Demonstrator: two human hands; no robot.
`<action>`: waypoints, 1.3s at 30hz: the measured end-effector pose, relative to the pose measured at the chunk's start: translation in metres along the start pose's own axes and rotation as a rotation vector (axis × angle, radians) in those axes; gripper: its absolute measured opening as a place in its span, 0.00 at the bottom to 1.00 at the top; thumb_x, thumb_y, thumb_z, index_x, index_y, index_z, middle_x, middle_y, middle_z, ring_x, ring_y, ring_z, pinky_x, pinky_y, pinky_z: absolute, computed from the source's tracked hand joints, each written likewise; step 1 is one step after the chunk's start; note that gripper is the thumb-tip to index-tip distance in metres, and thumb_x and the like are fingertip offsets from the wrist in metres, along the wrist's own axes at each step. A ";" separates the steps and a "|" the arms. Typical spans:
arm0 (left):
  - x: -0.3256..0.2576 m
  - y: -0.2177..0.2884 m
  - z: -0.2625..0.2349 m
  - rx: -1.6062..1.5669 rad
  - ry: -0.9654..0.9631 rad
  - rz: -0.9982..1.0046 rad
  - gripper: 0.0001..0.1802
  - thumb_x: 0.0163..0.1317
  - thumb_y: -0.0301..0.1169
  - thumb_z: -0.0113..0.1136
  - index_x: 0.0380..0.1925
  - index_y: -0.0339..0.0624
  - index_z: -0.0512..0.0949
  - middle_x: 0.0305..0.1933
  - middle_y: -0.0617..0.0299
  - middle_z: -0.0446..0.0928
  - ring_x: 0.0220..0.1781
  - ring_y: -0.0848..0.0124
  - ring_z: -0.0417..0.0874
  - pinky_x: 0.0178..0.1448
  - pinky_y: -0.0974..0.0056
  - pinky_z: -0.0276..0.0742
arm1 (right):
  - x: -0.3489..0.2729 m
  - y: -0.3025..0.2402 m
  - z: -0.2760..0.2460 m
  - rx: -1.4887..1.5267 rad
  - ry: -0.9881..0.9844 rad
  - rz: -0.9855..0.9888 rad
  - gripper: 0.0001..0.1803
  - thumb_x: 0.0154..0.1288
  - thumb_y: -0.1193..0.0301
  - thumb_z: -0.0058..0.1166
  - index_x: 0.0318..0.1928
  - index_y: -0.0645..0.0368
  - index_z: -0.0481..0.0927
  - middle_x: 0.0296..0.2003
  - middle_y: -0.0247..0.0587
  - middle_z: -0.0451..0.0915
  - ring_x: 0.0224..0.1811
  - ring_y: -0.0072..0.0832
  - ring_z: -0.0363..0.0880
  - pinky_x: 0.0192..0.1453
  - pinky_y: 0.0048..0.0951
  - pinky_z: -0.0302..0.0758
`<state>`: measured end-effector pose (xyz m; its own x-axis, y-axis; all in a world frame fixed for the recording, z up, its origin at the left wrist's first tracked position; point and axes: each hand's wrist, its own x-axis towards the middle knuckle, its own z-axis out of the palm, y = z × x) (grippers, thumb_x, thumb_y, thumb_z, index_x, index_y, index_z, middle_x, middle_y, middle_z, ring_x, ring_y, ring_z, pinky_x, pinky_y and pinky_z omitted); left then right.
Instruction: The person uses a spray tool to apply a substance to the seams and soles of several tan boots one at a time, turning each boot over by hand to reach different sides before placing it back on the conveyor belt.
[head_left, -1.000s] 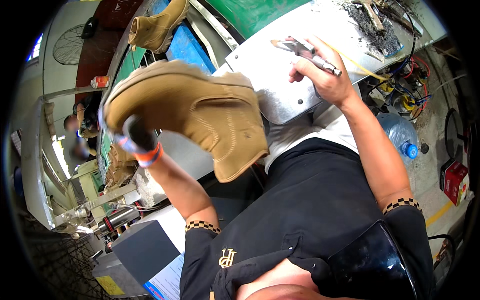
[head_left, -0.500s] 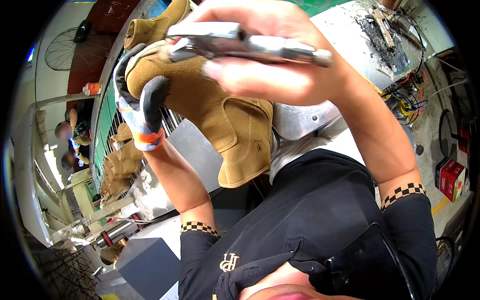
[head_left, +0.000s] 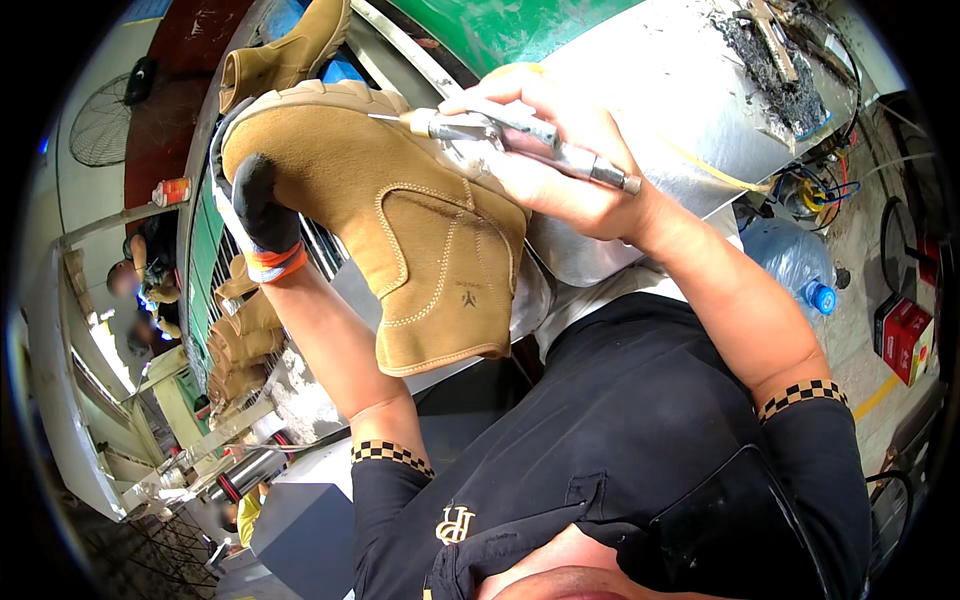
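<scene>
My left hand (head_left: 262, 212), in a grey glove with black fingers and an orange cuff, grips the toe of a tan ankle boot (head_left: 340, 175). The boot lies sideways, its sole edge facing away from me and its shaft opening toward me. Bare fingers of my right hand (head_left: 575, 150) are closed around a silver metal glue gun (head_left: 540, 148) with a brass collar and a thin needle tip. That needle is at the seam between the boot's upper and its sole; I cannot tell whether it touches.
Another tan boot (head_left: 290, 55) stands beyond, at the far left. Several more boots (head_left: 240, 340) sit on a rack at left. A metal table (head_left: 670, 90) with dark residue lies to the right, near a water bottle (head_left: 790, 265) on the floor. People are at work far left.
My right hand and the glue gun have moved down, away from the camera, and slightly right. The boot has shifted left and turned, showing more of its sole edge.
</scene>
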<state>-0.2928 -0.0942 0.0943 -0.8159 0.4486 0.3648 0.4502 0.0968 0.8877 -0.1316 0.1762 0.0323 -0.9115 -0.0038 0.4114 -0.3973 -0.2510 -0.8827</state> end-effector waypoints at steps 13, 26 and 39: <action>-0.005 -0.020 -0.024 -0.673 -0.262 -0.306 0.42 0.60 0.54 0.49 0.67 0.34 0.62 0.68 0.45 0.66 0.69 0.52 0.69 0.72 0.47 0.62 | -0.066 0.032 0.005 0.278 0.064 0.204 0.24 0.62 0.70 0.51 0.58 0.66 0.69 0.30 0.34 0.70 0.26 0.17 0.66 0.32 0.20 0.66; -0.063 0.014 0.034 -0.468 0.317 -0.540 0.41 0.61 0.59 0.47 0.66 0.39 0.65 0.68 0.47 0.67 0.69 0.51 0.69 0.73 0.44 0.62 | -0.082 0.027 -0.001 0.450 0.161 0.443 0.18 0.65 0.75 0.46 0.55 0.65 0.69 0.20 0.29 0.67 0.19 0.15 0.63 0.24 0.19 0.63; -0.190 -0.008 -0.019 -0.226 0.419 -0.545 0.34 0.68 0.50 0.50 0.66 0.38 0.64 0.67 0.50 0.69 0.66 0.54 0.71 0.71 0.48 0.66 | -0.077 0.052 0.017 0.343 0.210 0.392 0.18 0.62 0.78 0.46 0.54 0.60 0.71 0.23 0.30 0.71 0.20 0.15 0.66 0.24 0.21 0.65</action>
<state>-0.1484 -0.1971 0.0228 -0.9940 0.0065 -0.1093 -0.1093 0.0029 0.9940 -0.0800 0.1467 -0.0413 -0.9996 0.0237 -0.0172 0.0006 -0.5702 -0.8215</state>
